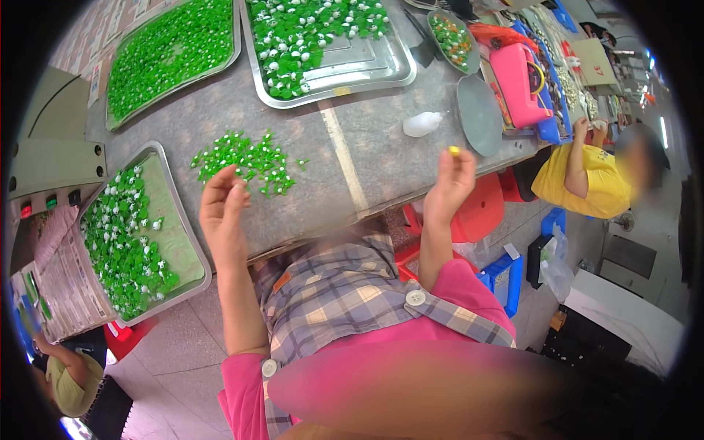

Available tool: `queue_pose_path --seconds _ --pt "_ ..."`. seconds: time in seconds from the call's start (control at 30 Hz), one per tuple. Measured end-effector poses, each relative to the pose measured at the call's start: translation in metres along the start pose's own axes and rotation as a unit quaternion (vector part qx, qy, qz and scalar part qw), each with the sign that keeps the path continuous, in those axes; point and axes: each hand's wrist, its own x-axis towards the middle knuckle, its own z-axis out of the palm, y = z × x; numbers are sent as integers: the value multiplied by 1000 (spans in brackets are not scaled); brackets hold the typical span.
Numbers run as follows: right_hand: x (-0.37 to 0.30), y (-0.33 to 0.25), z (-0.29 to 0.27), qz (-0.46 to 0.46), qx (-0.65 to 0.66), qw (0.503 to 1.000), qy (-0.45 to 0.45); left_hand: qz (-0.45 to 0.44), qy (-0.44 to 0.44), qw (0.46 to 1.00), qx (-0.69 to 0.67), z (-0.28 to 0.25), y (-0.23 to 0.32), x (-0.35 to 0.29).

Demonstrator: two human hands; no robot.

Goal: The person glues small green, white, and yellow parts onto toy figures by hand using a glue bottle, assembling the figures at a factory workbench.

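Note:
My left hand (226, 205) is raised at the near side of a loose pile of small green and white pieces (246, 158) on the grey table. Its thumb and fingers come together in a pinch, and I cannot make out what is between them. Farther right, over the table's front edge, my right hand (451, 187) is up with its fingertips pinched. A small yellow piece (454, 151) shows at those fingertips. Above the right hand lies a white squeeze bottle (423, 124), apart from it.
Metal trays of green and white pieces stand at the far left (236, 51), far middle (400, 77) and near left (202, 271). At right are a grey oval dish (480, 117), a bowl of mixed pieces (469, 62), a pink container (517, 84) and a co-worker in yellow (587, 180).

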Motion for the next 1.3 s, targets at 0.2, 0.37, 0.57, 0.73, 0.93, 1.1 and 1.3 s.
queue_pose_path --seconds 0.2,0.37,0.57,0.73,0.93,1.1,1.3 --pt "41 28 6 8 -101 982 -159 50 16 993 106 3 -1 6" --pt "48 43 10 31 -150 969 -192 209 -7 874 438 24 3 13" --pt "31 25 19 -24 -108 978 -176 303 -79 769 558 46 -11 24" --pt "13 4 28 54 87 979 -175 281 -112 748 591 53 -18 27" --pt "6 -10 41 80 189 962 -179 318 -77 795 511 44 -11 32" --pt "3 -8 41 138 244 932 -228 220 -51 855 466 31 3 31" --pt "3 -21 42 161 269 930 -194 324 -63 770 546 48 -15 33"
